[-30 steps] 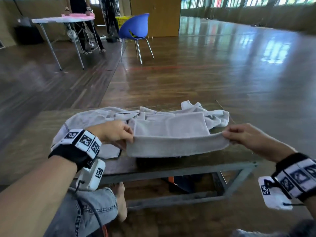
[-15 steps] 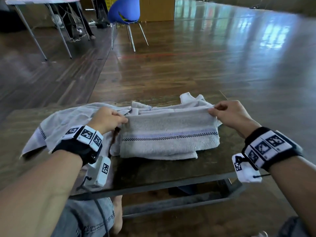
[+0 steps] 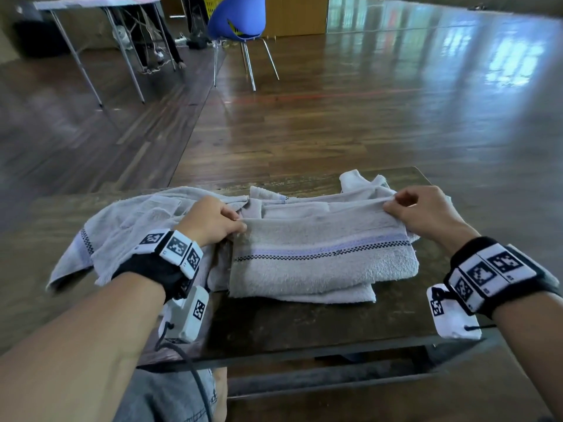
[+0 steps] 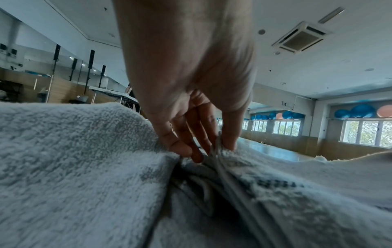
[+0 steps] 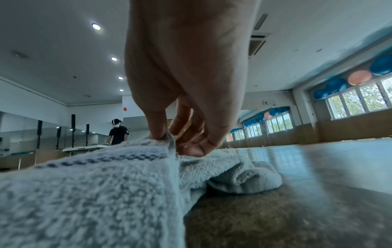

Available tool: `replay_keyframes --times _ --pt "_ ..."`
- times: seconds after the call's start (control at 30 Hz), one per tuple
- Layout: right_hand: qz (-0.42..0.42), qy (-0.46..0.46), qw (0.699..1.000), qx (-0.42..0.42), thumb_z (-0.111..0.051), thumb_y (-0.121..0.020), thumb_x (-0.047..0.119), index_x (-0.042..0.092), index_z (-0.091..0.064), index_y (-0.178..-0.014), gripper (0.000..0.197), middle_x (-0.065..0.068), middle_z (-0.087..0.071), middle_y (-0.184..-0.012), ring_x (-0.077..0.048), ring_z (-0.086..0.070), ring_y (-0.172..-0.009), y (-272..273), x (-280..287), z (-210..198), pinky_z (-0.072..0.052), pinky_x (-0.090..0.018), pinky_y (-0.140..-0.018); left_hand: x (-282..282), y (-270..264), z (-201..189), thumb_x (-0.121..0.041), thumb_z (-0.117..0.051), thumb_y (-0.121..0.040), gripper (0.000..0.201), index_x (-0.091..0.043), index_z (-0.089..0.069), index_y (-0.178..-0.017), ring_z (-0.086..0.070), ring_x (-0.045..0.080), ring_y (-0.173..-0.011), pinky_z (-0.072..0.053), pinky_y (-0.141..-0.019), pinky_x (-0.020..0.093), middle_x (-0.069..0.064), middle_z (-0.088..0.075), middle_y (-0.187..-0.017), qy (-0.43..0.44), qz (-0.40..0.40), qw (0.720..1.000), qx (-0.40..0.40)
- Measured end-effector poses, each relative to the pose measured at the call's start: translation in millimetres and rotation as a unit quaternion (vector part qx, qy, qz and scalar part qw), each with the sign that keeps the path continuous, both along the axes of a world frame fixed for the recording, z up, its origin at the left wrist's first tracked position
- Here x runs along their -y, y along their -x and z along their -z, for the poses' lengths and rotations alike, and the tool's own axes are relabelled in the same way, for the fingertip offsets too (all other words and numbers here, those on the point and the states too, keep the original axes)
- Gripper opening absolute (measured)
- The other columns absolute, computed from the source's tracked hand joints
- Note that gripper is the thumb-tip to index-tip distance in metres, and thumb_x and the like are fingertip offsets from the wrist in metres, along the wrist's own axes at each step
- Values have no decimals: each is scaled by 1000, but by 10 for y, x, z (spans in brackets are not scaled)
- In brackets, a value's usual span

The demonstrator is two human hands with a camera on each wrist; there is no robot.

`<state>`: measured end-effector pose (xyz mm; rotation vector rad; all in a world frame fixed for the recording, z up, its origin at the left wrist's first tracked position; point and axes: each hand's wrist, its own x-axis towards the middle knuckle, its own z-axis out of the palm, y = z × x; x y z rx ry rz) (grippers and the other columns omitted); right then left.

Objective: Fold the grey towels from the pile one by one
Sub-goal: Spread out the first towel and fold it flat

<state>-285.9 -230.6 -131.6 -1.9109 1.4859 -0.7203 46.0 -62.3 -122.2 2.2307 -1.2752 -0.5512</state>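
Observation:
A grey towel (image 3: 320, 263) with a blue and black checked stripe lies folded over on the dark table (image 3: 304, 327). My left hand (image 3: 213, 222) pinches its far left corner between thumb and fingertips (image 4: 230, 141). My right hand (image 3: 423, 210) pinches the far right corner, thumb (image 5: 158, 129) on top of the hem. Both hands sit low on the cloth. Behind and to the left lies the pile of other grey towels (image 3: 128, 226), crumpled, with one end hanging off the table's left side.
The table's front edge (image 3: 304, 354) is near my knees, with a metal frame below. On the wooden floor beyond stand a blue chair (image 3: 237, 19) and a folding table (image 3: 91, 7) with a person behind it.
Both hands carried the towel's near edge up and away, folding it over onto its far half. The striped side now faces up and the hands have come down onto the table.

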Motion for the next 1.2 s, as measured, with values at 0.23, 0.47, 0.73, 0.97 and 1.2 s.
replay_keyframes --times 0.23,0.47,0.73,0.97,1.2 --pt "-74 39 994 -72 -64 -97 22 8 -71 -104 17 -16 -70 -99 -22 -61 -84 17 -170 -212 -44 -32 -71 -132 42 -179 -9 -77 -78 15 -16 -75 -91 -67 18 -74 -56 -70 34 2 -73 -81 53 41 998 -3" --pt "-84 22 996 3 -73 -91 19 15 -76 -81 11 -1 -67 -63 -12 -56 -54 356 -321 -425 -48 -30 -57 -303 228 -428 -12 -67 -80 19 -10 -68 -61 -52 6 -42 -43 -47 25 -9 -59 -48 30 85 996 -3" --pt "-25 238 937 256 -73 -89 24 39 -69 -86 16 23 -75 -85 -6 -76 -72 460 -575 -711 -59 -17 -63 -440 458 -766 -13 -67 -77 17 -15 -76 -91 -68 16 -73 -57 -67 28 -1 -70 -86 386 12 919 73" --pt "-143 67 987 8 -81 -83 9 30 -72 -85 23 7 -76 -85 -8 -71 -73 885 -743 -56 -52 -18 -62 -608 323 -229 -10 -84 -72 26 -21 -69 -90 -59 17 -76 -49 -75 30 1 -65 -85 19 144 989 37" --pt "-47 -41 991 -122 -63 -92 30 10 -68 -80 24 -4 -73 -66 -19 -70 -65 843 -846 341 -53 -32 -65 -610 449 105 -44 -72 -86 44 -7 -53 -70 -51 23 -64 -43 -65 34 10 -54 -68 -89 65 992 61"
